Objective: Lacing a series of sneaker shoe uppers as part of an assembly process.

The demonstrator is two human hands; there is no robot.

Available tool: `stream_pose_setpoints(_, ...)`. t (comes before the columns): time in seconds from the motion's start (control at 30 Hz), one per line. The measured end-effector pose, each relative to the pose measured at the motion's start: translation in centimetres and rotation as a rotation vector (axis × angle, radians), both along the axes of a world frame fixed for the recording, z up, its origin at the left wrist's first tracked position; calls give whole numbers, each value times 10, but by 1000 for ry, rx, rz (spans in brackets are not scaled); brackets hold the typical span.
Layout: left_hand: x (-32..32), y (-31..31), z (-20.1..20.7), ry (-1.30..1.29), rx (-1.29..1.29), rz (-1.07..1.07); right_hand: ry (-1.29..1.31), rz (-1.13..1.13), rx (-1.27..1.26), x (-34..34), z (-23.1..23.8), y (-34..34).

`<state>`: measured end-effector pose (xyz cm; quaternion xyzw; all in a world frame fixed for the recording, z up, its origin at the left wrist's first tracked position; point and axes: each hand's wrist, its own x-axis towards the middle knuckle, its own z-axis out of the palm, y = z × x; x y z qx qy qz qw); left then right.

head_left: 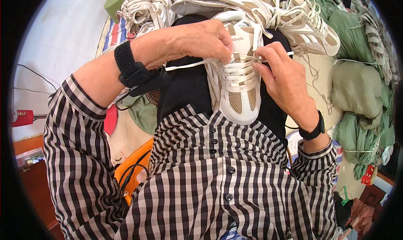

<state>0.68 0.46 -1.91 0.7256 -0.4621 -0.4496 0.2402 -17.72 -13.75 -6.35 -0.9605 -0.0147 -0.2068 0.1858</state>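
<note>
A white and beige sneaker [239, 95] rests on my black-clad lap, toe toward me. White shoelace [237, 74] crosses its front in several rows, and one loose end [184, 66] stretches out to the left. My left hand [214, 38] is closed over the shoe's left upper side, its fingertips pinched at the top lace row beside the tongue [242, 36]. On the other side my right hand [281, 74] pinches the lace between thumb and forefinger by the upper right eyelets. The exact grip of my left fingertips is partly hidden.
Beyond my knees lie more white and beige sneakers [308, 23] and a heap of shoes [147, 9]. Green sacks [357, 89] line the right side. A green stool [117, 2] stands far left. An orange seat [134, 166] shows beside me, with black cables on it.
</note>
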Motion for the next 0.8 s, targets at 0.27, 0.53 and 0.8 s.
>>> stream_pose_setpoints(0.27,-1,3,-6,-58,-54,7,120,-15,457,-10,-5,-9)
stream_pose_setpoints(0.53,6,-1,-9,-85,-50,-58,417,52,889,3,14,-19)
stream_pose_setpoints(0.8,-5,0,-3,-21,-46,56,491,14,850,8,15,-21)
